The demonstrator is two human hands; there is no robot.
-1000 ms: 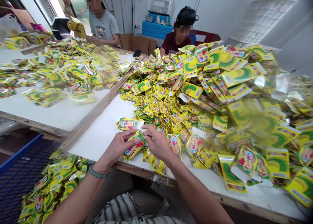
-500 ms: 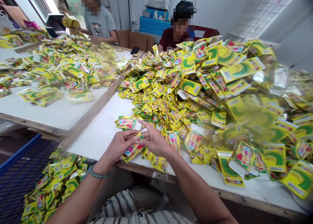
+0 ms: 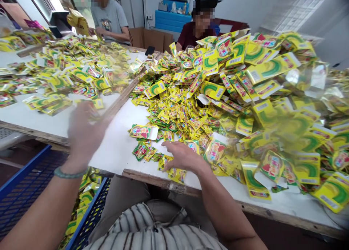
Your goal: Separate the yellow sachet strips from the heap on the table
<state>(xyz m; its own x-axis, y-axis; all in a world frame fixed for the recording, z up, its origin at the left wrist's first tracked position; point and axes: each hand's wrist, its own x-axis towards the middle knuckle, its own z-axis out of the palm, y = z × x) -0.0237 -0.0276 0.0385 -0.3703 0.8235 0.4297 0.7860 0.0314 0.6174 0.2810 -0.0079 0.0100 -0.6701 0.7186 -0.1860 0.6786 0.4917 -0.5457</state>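
Note:
My right hand (image 3: pixel 182 157) lies on the white table (image 3: pixel 120 141) with fingers spread flat over small yellow sachets (image 3: pixel 144 151) at the near edge of a big heap of yellow packets (image 3: pixel 218 97). A larger yellow and red packet (image 3: pixel 140 131) lies just beyond those sachets. My left hand (image 3: pixel 81 131) is raised to the left, above the gap between the table and a blue crate (image 3: pixel 24 181). It is smeared by motion, so its fingers and anything in them cannot be made out. Several yellow packets (image 3: pixel 84 195) lie in the crate.
A second white table (image 3: pixel 40 122) on the left carries more yellow packets. Two people sit at the far side: one in a grey shirt (image 3: pixel 109 17), one in a dark red shirt (image 3: pixel 195 37). A black phone (image 3: pixel 149 50) lies near them.
My hands were together at the table edge, working a packet between them. Now my left hand has swung away left toward the crate, and my right hand has dropped flat onto the sachets.

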